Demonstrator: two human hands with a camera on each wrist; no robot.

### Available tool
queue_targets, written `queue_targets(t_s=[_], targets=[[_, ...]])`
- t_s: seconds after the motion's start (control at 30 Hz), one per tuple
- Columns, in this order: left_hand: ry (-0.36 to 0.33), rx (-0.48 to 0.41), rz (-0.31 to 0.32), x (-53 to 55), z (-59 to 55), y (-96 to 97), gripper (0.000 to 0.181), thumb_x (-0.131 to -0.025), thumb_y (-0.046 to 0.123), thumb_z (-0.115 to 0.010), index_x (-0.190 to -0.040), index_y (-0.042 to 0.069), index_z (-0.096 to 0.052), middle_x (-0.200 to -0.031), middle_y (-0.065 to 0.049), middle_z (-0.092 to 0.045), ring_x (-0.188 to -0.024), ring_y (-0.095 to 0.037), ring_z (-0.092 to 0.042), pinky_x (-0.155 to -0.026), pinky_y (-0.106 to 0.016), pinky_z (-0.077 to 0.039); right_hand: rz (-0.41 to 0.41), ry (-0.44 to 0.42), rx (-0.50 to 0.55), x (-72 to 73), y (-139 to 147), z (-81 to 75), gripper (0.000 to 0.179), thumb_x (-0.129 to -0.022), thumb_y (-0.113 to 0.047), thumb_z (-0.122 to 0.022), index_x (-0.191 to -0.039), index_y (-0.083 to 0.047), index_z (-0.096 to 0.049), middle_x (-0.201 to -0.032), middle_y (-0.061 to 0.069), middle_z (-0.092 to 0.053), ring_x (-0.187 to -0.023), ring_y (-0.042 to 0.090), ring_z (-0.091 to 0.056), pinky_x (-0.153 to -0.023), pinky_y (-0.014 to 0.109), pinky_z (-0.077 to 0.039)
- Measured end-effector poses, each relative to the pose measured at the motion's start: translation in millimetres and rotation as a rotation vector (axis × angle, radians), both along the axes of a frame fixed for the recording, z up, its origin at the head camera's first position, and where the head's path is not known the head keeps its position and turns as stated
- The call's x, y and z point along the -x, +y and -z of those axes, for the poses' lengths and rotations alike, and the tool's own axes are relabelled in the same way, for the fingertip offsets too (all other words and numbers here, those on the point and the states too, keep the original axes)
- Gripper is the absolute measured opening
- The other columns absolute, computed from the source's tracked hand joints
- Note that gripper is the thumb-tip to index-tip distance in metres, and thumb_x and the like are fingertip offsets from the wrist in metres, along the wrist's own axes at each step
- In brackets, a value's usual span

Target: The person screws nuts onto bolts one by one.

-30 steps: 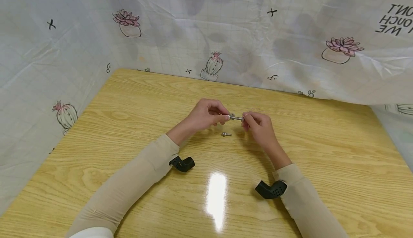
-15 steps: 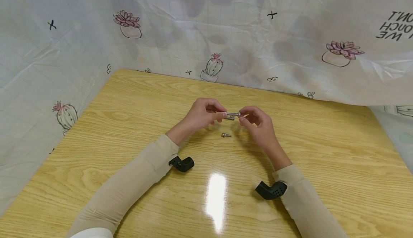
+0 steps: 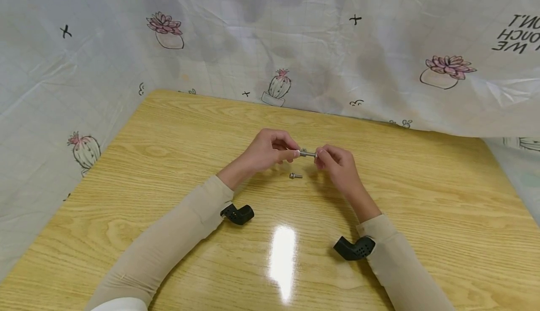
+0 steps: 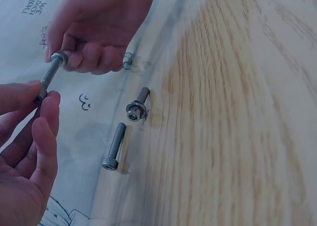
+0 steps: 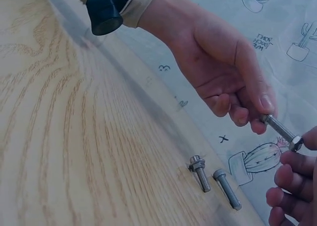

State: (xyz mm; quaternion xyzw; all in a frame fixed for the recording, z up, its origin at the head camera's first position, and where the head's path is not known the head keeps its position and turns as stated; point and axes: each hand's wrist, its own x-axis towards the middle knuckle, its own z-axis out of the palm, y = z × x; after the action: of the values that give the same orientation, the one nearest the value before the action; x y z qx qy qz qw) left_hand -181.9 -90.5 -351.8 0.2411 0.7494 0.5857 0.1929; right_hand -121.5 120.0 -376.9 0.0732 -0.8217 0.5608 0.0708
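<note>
In the head view, my left hand (image 3: 270,149) and right hand (image 3: 337,161) meet above the table around a metal bolt (image 3: 309,154). The left thumb and fingers pinch one end of it. At the other end, a nut (image 5: 295,143) sits on the thread, and the right fingertips pinch it; they partly cover it. Below the hands, a shorter bolt with a nut (image 4: 134,109) near its head lies on the table. Beside that lies a plain socket-head bolt (image 4: 114,149), clear in both wrist views but mostly hidden behind the held bolt in the head view.
The wood-grain table (image 3: 202,264) carries a bright glare patch in front of the hands. White printed sheeting (image 3: 320,58) hangs along its back and left sides. Black camera mounts (image 3: 238,214) sit on both sleeved wrists.
Half a second ago the bolt was a little higher and the right fingers were spread wider at its end. Now both hands are slightly lower, with the right fingertips closer together on the nut.
</note>
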Motion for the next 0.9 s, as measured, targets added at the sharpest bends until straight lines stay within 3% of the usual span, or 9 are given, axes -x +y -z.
queue_targets(t_s=[0.17,0.37,0.5,0.7,0.9], targets=[[0.012,0.008,-0.007,-0.4,-1.3,1.3,0.004,-0.088,0.012,-0.071,-0.092,0.010,-0.072,-0.090,-0.017,-0.070,-0.083,-0.040,-0.064,-0.066,-0.044,-0.054,0.034,-0.017,-0.034,1.5,-0.2,-1.1,0.047,-0.104,-0.029,-0.044,-0.078,0.007,-0.060,-0.070,0.016,-0.057,-0.061,0.016,-0.051,-0.058,0.026,-0.045],[0.007,0.012,-0.075,1.2,-1.3,1.2,0.005,-0.089,0.013,-0.070,-0.093,0.010,-0.072,-0.092,-0.014,-0.072,-0.083,-0.034,-0.067,-0.067,-0.044,-0.055,0.020,0.017,0.031,1.6,0.8,-2.4,0.024,-0.100,-0.021,-0.055,-0.108,0.001,-0.062,-0.098,0.009,-0.062,-0.076,0.025,-0.061,-0.072,0.030,-0.055],[-0.007,0.009,-0.090,2.6,0.3,0.7,0.006,-0.090,0.014,-0.070,-0.094,0.011,-0.072,-0.092,-0.011,-0.072,-0.083,-0.033,-0.068,-0.068,-0.045,-0.055,-0.013,0.058,0.023,1.5,1.5,-1.4,0.020,-0.095,-0.012,-0.061,-0.113,-0.002,-0.062,-0.107,0.012,-0.062,-0.083,0.024,-0.063,-0.075,0.027,-0.055],[-0.020,-0.002,-0.075,3.4,0.8,1.3,0.007,-0.089,0.014,-0.070,-0.095,0.009,-0.072,-0.096,-0.018,-0.071,-0.083,-0.033,-0.067,-0.068,-0.044,-0.055,-0.003,0.060,0.002,0.9,1.4,-1.7,0.017,-0.095,-0.013,-0.062,-0.109,-0.003,-0.064,-0.101,0.009,-0.063,-0.080,0.025,-0.062,-0.073,0.026,-0.054],[-0.012,-0.013,-0.049,2.4,0.1,2.9,0.006,-0.088,0.011,-0.071,-0.094,0.008,-0.072,-0.094,-0.018,-0.071,-0.080,-0.030,-0.067,-0.067,-0.042,-0.054,0.003,0.007,0.051,0.9,2.0,-2.7,0.027,-0.099,-0.021,-0.056,-0.101,0.006,-0.061,-0.086,0.013,-0.061,-0.074,0.028,-0.056,-0.073,0.030,-0.054]])
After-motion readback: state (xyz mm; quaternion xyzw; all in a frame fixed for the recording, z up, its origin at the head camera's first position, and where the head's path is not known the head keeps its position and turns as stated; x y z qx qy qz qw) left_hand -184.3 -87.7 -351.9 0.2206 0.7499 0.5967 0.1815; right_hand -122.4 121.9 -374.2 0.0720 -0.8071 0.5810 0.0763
